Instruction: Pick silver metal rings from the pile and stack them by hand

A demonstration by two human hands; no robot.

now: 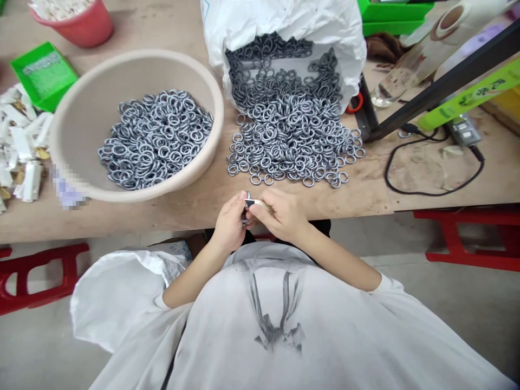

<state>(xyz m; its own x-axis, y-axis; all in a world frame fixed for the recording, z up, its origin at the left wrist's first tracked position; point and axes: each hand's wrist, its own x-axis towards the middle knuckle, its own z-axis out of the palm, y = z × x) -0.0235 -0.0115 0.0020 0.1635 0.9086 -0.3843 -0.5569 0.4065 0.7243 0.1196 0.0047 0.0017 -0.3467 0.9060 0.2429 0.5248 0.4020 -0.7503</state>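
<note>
Close to the table's front edge, my left hand (231, 223) is closed on grey rings (248, 194), their edges showing at its fingertips. My right hand (284, 215) pinches a small flat tool (252, 202) with a dark end and a pale handle; its kind is unclear. The dark end meets the rings at my left fingertips, and the fingers hide much of the contact. Just beyond my hands lies a heap of loose grey rings (296, 141), spilling from a white sack (284, 21) on its side. More rings (162, 138) fill part of a beige basin (77, 124) to the left.
White pieces (22, 141) and a green bin (46, 76) lie at the left, below a red tub (87, 24). On the right stand a black metal bar (439, 81) and a looped black cable (390, 168). Red stools (479, 238) flank the table (182, 214); a white bag (114, 292) hangs low left.
</note>
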